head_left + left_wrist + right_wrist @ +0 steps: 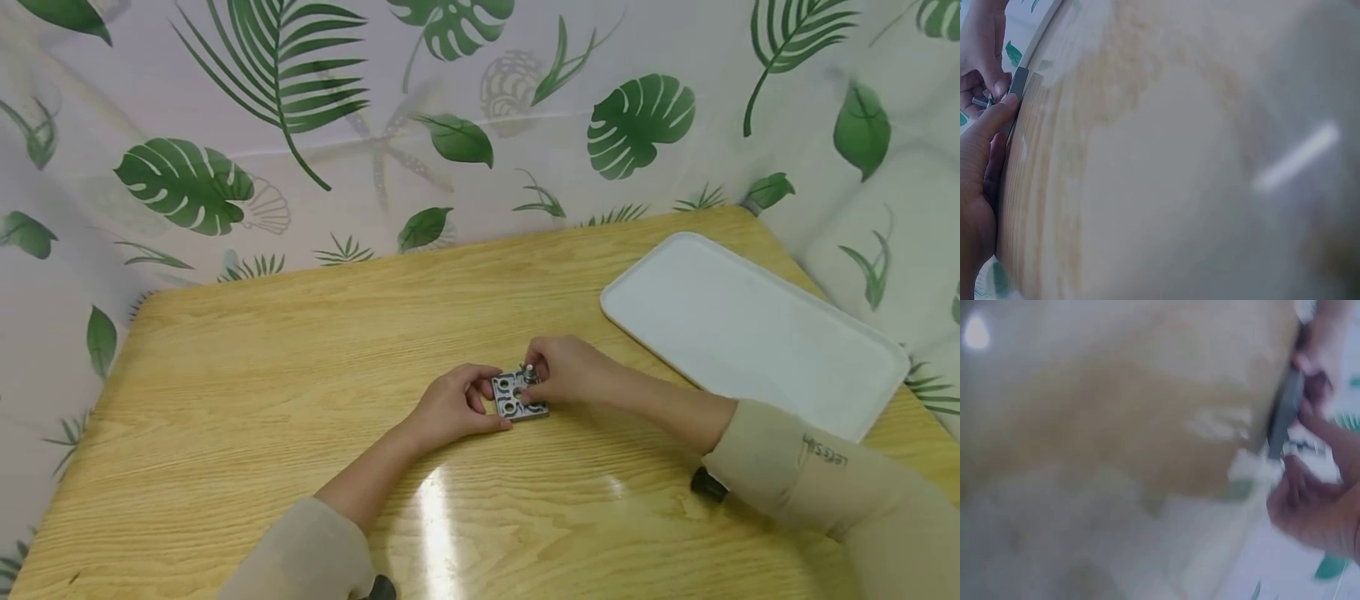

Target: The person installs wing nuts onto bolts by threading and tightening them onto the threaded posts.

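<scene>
A square metal plate [511,410] with several round holes and curved grooves lies on the wooden table. Along its left side my left hand [450,406] grips it, thumb at the near corner and fingers at the far one. My right hand [573,371] reaches in from the right and pinches a small shiny metal fitting [529,372] at the plate's far right corner. Its thumb lies over the plate's top. From the left wrist, the plate [1018,84] shows edge-on, with the fitting [982,100] by the right fingers. The right wrist view is blurred.
A white rectangular tray [738,321] lies at the right of the wooden table [300,358], partly behind the right sleeve [795,467]. A leaf-patterned cloth [450,192] hangs behind the table. Light glares off the tabletop near the left forearm.
</scene>
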`<state>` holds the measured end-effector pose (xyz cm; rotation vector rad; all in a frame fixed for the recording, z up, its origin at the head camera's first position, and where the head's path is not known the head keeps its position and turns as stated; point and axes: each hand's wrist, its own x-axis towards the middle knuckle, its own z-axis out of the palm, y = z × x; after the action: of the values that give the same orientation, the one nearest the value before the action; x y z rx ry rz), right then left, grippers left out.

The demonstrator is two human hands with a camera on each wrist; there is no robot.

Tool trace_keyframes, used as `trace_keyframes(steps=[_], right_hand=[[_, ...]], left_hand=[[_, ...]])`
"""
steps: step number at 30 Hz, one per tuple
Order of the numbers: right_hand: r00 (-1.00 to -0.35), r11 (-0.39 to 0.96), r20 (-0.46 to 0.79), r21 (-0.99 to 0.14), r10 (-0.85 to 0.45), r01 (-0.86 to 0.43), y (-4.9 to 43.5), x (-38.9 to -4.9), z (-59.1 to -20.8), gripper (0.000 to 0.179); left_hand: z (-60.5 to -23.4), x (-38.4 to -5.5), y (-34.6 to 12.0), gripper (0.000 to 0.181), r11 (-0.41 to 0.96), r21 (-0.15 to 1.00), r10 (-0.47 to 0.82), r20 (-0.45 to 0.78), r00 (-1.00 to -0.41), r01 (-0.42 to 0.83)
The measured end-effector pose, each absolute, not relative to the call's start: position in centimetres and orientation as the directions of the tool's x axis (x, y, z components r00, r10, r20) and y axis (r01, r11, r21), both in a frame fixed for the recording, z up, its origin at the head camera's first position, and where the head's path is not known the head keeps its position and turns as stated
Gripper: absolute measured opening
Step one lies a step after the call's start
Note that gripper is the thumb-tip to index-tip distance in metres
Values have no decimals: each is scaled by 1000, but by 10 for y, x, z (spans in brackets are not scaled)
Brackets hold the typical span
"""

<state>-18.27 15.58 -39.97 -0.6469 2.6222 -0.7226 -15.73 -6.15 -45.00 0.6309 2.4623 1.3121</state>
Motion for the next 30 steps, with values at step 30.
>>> trace_keyframes(steps=[30], right_hand=[[-616,542,-205,-723,-760,-429,167,-220,-401,11]], left_hand=[[-450,-159,-61,64,495,838,499,-58,-865,230]])
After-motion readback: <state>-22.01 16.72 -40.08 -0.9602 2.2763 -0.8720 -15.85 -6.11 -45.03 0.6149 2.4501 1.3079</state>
